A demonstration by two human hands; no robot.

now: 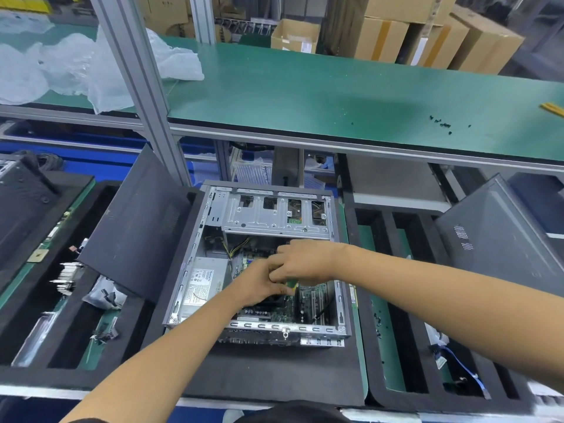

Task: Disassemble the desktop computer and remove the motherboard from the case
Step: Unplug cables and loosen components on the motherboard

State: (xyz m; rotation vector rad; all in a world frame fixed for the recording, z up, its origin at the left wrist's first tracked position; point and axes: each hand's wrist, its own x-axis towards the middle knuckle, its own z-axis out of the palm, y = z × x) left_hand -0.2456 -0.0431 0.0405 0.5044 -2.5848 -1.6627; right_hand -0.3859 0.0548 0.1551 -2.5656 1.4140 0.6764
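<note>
Both hands are working inside the open case (189, 270): the left hand (259, 285) and right hand (300, 261) are pinching a small green memory module (292, 283) just above the motherboard (311, 300). Thin, stiff, probably fragile, so I'd be gripping its edges only.

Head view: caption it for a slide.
Both hands meet over the motherboard inside the open computer case.

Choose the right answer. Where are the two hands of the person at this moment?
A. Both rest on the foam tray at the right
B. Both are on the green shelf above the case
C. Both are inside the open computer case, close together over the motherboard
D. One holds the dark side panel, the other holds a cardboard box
C: the left hand and right hand meet inside the open computer case, above the green motherboard.
</note>
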